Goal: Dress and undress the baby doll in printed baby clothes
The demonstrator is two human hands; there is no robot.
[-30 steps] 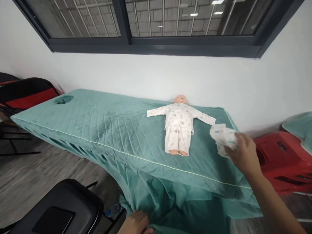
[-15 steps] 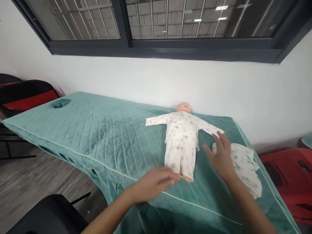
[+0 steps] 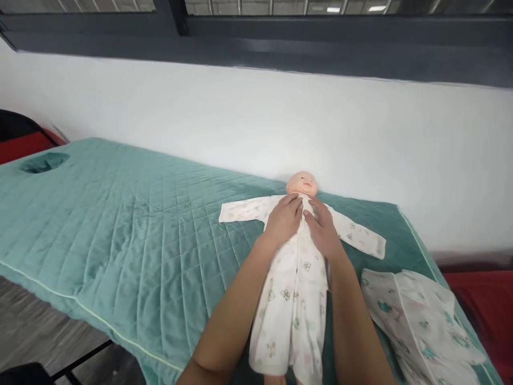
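A baby doll [image 3: 302, 183] lies on its back on the green quilted bed cover [image 3: 168, 224], head toward the wall. It wears a white printed baby pyjama top [image 3: 306, 264] with trousers [image 3: 272, 342] below, a line running down the front. Both sleeves are spread out sideways. My left hand [image 3: 284, 219] and my right hand [image 3: 321, 227] meet at the collar, fingers bent and closed on the top's front edges just under the doll's chin. The fingertips are partly hidden. The doll's feet barely show at the bottom edge.
Folded white baby clothes [image 3: 425, 321] with green prints lie at the bed's right. Beyond that edge is a red plastic object [image 3: 481, 310]. A white wall [image 3: 160, 112] and dark window frame [image 3: 280, 51] stand behind. The bed has a face hole [image 3: 45, 162] at left.
Both hands have moved from beside the doll's legs and right-side sleeve up to its collar, closing there. The view has come closer and tilted down.
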